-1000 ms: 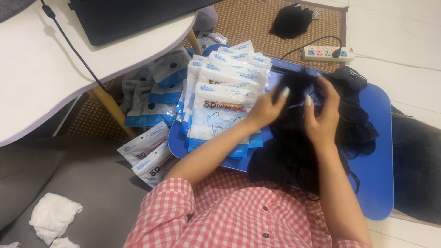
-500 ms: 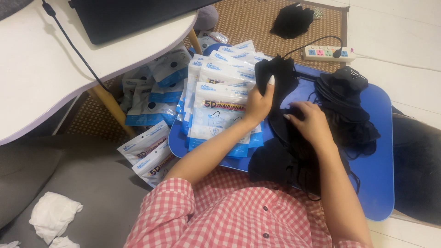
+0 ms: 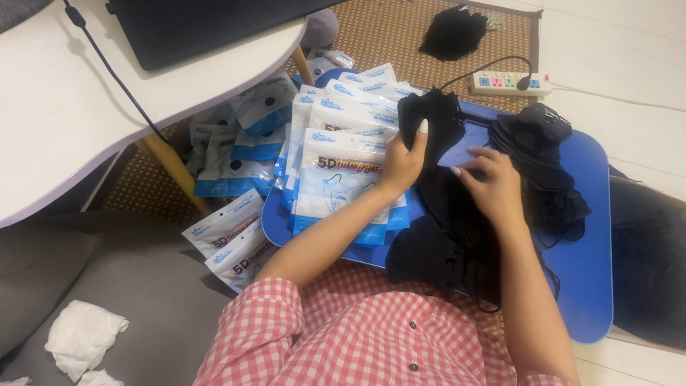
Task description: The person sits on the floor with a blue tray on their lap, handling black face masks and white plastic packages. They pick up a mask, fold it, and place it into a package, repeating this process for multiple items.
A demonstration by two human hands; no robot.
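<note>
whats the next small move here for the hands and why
Probably the right hand should pinch one mask off the flat black pile beneath it, since the left hand already holds a black mask lifted beside the stacked pouches.

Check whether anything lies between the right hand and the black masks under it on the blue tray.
Nothing visible does: the right hand rests directly on the black masks on the blue tray. The left hand holds one black mask above the pouches.
</note>
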